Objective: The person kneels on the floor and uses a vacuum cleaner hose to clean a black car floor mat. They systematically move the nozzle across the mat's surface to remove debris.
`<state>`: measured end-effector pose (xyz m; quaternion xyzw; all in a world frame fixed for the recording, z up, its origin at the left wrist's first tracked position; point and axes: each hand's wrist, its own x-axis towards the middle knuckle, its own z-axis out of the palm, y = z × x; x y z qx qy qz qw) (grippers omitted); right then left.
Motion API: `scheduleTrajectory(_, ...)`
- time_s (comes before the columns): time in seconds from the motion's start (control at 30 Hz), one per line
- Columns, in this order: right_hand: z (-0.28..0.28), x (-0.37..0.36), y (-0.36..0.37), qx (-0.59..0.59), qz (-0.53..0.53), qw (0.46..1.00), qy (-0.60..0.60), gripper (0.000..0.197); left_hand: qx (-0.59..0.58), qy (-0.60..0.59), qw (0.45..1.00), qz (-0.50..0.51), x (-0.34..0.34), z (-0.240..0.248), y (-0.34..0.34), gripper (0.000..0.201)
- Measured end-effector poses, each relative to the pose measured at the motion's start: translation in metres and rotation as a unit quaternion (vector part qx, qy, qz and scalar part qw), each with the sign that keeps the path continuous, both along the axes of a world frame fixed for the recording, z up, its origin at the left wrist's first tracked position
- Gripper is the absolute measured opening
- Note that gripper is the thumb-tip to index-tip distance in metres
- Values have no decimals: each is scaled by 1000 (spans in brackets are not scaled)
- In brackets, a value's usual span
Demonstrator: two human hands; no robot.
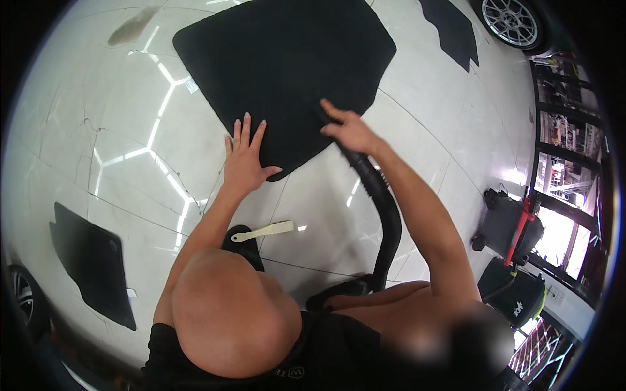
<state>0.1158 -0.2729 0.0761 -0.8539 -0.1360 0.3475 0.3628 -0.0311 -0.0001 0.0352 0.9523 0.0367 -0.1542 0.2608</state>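
A large black car mat (pixel 280 58) lies flat on the glossy tiled floor in front of me. My left hand (pixel 246 159) presses on its near left corner, palm down with the fingers spread. With my right hand (pixel 352 132) I grip a black vacuum hose (pixel 377 189), fingers wrapped round its tube end. The nozzle rests against the dark mat and is hard to make out there. From my hand the ribbed hose curves down toward my right foot. A cream-coloured brush with a long handle (pixel 264 231) lies near my left shoe, apart from both hands.
Smaller black mats lie on the floor at left (pixel 98 260) and far right (pixel 450 29). Car wheels stand at the top right (pixel 510 21) and left edge (pixel 25 294). At right are a dark wheeled machine (pixel 505 225) and shelves (pixel 567 137).
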Motion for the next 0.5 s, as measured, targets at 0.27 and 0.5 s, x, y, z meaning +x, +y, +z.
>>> scheduleTrajectory(0.27,28,29,-27,63,-243,958,139,78,-4,-15,1000,-6,-2,-3,0,127)
scheduleTrajectory(0.5,2,-56,45,79,29,992,98,79,-2,-30,1000,0,-5,-5,5,127)
